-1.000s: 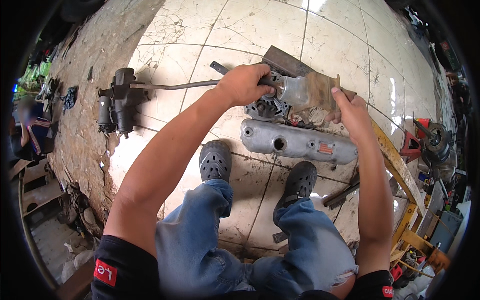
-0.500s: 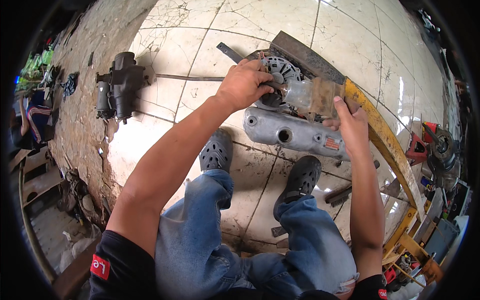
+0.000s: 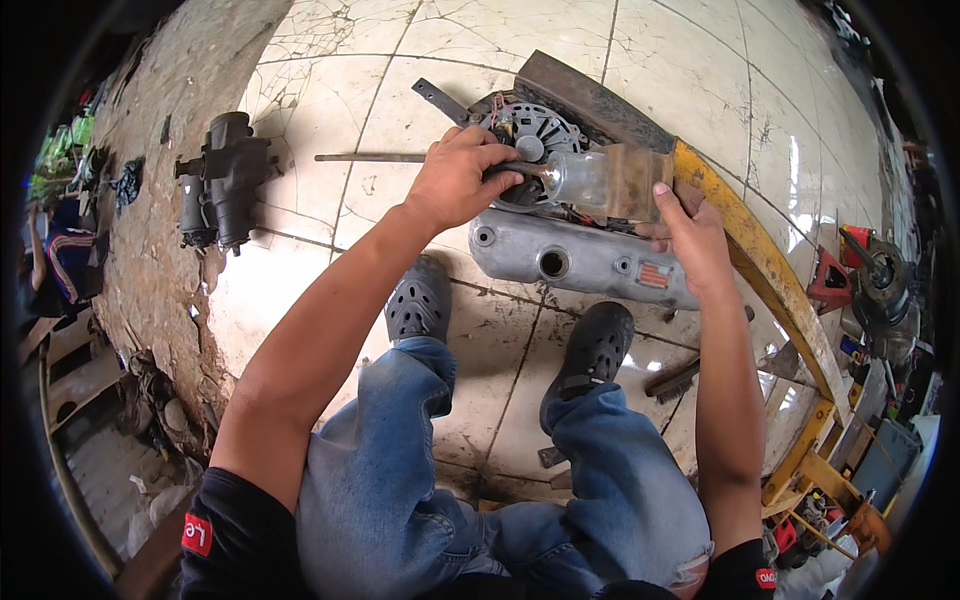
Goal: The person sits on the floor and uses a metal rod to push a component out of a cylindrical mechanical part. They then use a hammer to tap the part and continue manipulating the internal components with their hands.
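Observation:
Across the parts in front of me I hold a long-rodded metal tool with a broad flat blade (image 3: 600, 180), shiny near the rod and rust-brown at its far end. My left hand (image 3: 460, 180) is closed around the rod beside the blade. At the blade's outer end, my right hand (image 3: 688, 235) grips the edge, thumb on top. Under the tool lies an alternator-like part (image 3: 535, 125) with a vented round housing and wires, partly hidden by my left hand. Nearer me sits a long grey metal cover (image 3: 590, 262) with a round hole.
To the left stands a dark cast gearbox-like part (image 3: 228, 180). A dark metal bar (image 3: 590, 100) and a curved yellow metal beam (image 3: 765, 270) run along the right. A brush (image 3: 675, 380) lies by my right shoe (image 3: 595, 350). Tools crowd the far right; another person (image 3: 68, 250) is at far left.
The view has shifted, so the floor and parts appear further left. Relative to the floor, the tool has slid slightly right, and its blade tilts a little differently. Both hands keep their hold.

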The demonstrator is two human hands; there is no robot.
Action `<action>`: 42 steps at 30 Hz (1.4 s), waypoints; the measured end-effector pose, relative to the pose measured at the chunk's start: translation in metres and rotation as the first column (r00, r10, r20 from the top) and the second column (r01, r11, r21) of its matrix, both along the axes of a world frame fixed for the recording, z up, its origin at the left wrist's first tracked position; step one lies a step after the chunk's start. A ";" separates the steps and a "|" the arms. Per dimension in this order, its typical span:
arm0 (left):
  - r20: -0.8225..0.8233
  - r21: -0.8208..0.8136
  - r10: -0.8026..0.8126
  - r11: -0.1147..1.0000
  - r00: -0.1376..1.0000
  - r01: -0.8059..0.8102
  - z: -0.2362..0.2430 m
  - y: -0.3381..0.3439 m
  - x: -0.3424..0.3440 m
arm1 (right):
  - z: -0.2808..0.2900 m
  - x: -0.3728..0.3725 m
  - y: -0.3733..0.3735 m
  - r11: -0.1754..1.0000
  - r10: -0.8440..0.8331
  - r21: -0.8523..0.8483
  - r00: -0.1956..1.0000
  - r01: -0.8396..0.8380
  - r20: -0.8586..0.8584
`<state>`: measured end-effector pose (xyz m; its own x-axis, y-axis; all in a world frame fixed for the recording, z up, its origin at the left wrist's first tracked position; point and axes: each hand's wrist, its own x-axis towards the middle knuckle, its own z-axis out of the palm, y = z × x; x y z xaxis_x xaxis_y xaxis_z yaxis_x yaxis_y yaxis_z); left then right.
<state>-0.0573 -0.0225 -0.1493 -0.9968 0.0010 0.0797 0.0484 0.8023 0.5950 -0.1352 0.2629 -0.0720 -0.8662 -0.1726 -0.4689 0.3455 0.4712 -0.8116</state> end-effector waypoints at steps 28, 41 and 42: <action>0.056 0.030 0.011 0.999 0.998 -0.013 -0.009 0.004 -0.002 | -0.018 0.015 -0.092 0.376 0.890 0.893 0.366 -0.249 -0.273; 0.037 0.038 0.021 0.999 0.999 -0.022 -0.008 0.004 -0.003 | -0.026 0.014 -0.091 0.506 0.831 0.828 0.395 -0.242 -0.392; 0.069 0.030 0.032 0.999 0.997 -0.035 -0.010 0.001 0.000 | -0.027 0.020 -0.089 0.520 0.828 0.818 0.380 -0.247 -0.412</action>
